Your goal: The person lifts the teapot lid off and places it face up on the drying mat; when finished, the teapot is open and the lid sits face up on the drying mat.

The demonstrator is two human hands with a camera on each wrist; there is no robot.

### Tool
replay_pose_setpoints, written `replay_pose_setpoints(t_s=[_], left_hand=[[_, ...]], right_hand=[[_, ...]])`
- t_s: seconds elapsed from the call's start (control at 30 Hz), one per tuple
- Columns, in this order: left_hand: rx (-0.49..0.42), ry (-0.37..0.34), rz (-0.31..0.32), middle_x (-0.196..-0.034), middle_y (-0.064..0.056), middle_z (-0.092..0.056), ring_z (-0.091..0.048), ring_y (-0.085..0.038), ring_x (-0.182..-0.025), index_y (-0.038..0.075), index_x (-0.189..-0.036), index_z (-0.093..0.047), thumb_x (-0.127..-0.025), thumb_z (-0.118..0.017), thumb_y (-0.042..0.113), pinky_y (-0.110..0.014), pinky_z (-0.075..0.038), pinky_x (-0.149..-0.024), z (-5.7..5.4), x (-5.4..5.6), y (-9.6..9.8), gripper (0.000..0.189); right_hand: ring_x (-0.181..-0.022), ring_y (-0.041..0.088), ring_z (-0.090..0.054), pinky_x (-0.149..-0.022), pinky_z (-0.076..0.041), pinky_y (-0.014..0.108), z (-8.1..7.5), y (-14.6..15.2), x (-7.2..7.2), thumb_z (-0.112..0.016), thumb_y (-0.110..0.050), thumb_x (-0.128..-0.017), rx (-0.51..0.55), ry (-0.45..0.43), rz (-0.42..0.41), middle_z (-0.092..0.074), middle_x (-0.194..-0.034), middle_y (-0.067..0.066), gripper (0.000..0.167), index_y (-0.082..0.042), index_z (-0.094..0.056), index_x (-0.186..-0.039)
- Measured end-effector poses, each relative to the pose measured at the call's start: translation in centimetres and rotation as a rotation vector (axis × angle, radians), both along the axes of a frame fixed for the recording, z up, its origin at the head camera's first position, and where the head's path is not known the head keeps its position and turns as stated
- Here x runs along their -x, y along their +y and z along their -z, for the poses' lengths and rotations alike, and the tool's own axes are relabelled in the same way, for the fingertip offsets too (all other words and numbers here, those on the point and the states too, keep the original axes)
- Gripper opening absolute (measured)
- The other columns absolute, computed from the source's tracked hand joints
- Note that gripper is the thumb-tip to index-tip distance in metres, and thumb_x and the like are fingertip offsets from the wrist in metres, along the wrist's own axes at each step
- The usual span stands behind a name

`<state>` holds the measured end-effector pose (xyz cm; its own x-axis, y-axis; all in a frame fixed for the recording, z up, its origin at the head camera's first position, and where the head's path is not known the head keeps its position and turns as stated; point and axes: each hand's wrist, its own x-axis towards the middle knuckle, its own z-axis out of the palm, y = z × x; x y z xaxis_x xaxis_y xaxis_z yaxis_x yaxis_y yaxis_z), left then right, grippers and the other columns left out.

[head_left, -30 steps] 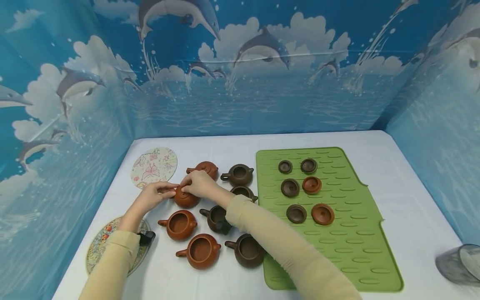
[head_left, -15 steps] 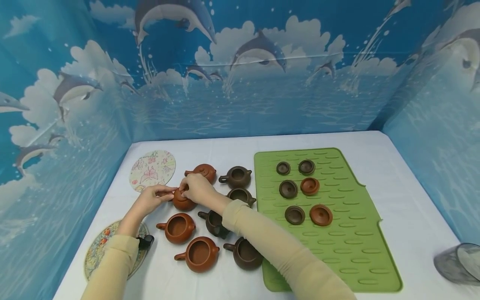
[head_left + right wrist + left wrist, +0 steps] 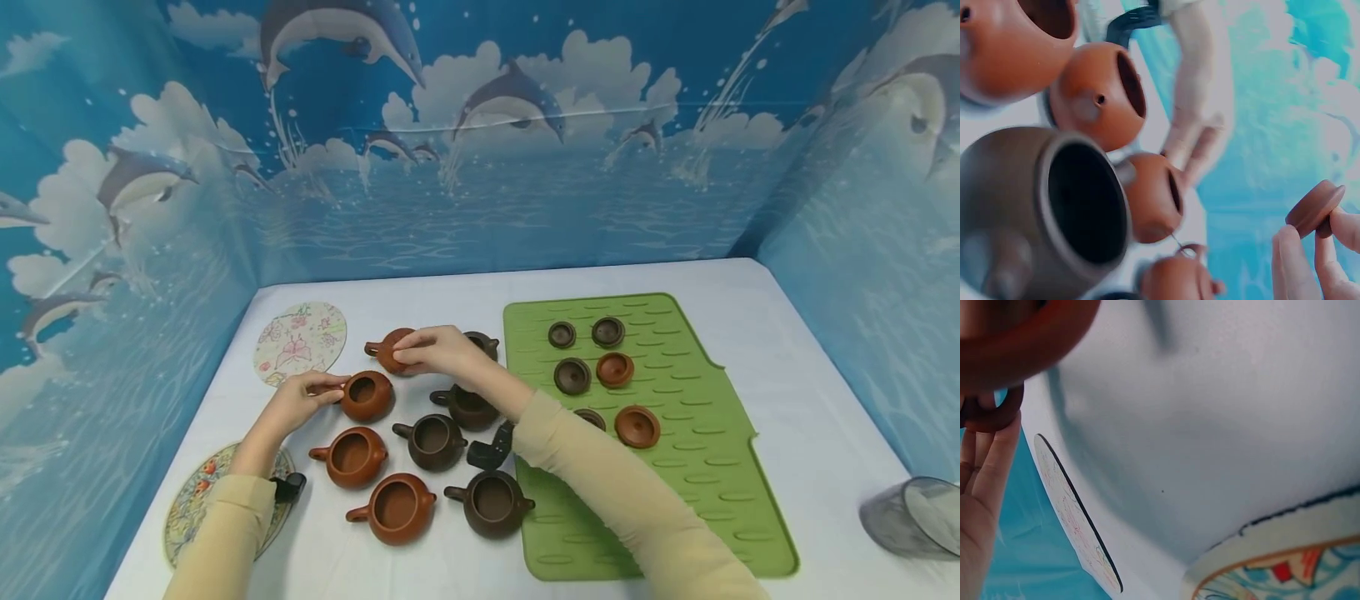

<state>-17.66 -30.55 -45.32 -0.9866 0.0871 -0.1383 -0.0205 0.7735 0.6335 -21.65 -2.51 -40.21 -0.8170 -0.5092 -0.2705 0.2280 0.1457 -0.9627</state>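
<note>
My left hand (image 3: 302,402) pinches the handle of a small reddish-brown clay teapot (image 3: 367,396), whose top is uncovered. In the left wrist view its fingertips meet the handle loop (image 3: 1004,412). My right hand (image 3: 447,354) is raised at the back and pinches a reddish-brown teapot lid (image 3: 1315,207), tilted on edge in the right wrist view. Partly behind that hand, another reddish-brown teapot (image 3: 384,352) stands with its lid on, seen in the right wrist view. Two more uncovered reddish-brown teapots, one in the middle (image 3: 352,457) and one in front (image 3: 396,508), stand nearer.
Several dark teapots stand in a column, the nearest (image 3: 492,503) by the green mat (image 3: 705,492). Upturned dark and reddish lids (image 3: 637,427) lie on the mat. Two patterned discs, one large (image 3: 187,517) and one small (image 3: 300,337), lie left. A grey glass (image 3: 911,517) stands right.
My right hand has lifted the lid off the teapot and moved right with it, exposing the opening. My left hand has stayed at the handle.
</note>
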Motion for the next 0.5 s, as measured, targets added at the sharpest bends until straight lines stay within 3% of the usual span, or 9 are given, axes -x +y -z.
replay_pose_setpoints(t_s=[0.1, 0.27, 0.4, 0.5], left_hand=[[0.001, -0.009, -0.004, -0.117, -0.019, -0.069, -0.064, -0.033, -0.105, 0.004, -0.120, -0.070, -0.093, -0.068, 0.017, -0.041, -0.052, -0.086, 0.0, -0.1, 0.0, 0.030], [-0.001, -0.009, -0.003, -0.120, -0.020, -0.067, -0.063, -0.035, -0.107, 0.004, -0.121, -0.070, -0.094, -0.067, 0.017, -0.048, -0.052, -0.090, 0.0, -0.1, 0.0, 0.030], [-0.003, 0.004, 0.010, -0.120, -0.019, -0.067, -0.063, -0.036, -0.109, 0.004, -0.121, -0.070, -0.094, -0.067, 0.017, -0.050, -0.051, -0.092, 0.0, -0.1, -0.1, 0.030], [-0.011, 0.006, 0.016, -0.120, -0.018, -0.067, -0.062, -0.037, -0.112, 0.005, -0.121, -0.070, -0.094, -0.067, 0.018, -0.051, -0.051, -0.094, 0.1, -0.2, -0.1, 0.030]], right_hand=[[-0.111, 0.025, -0.066, -0.103, -0.051, 0.039, -0.3, 3.5, 0.0, -0.062, -0.008, -0.096, 0.144, -0.108, 0.049, -0.058, -0.133, 0.018, 0.035, 0.005, -0.059, -0.128], [-0.102, 0.015, -0.067, -0.099, -0.052, 0.030, -0.6, 10.3, -0.2, -0.052, -0.002, -0.099, 0.270, -0.134, 0.111, -0.053, -0.136, 0.025, 0.044, 0.012, -0.042, -0.140], [-0.101, 0.011, -0.069, -0.098, -0.052, 0.026, -0.2, 15.7, -0.2, -0.044, -0.002, -0.103, 0.340, -0.127, 0.162, -0.059, -0.126, 0.015, 0.049, 0.014, -0.028, -0.147], [-0.102, 0.010, -0.069, -0.097, -0.052, 0.023, 0.5, 19.4, -0.3, -0.040, -0.003, -0.105, 0.376, -0.146, 0.202, -0.063, -0.117, 0.002, 0.044, 0.009, -0.032, -0.146]])
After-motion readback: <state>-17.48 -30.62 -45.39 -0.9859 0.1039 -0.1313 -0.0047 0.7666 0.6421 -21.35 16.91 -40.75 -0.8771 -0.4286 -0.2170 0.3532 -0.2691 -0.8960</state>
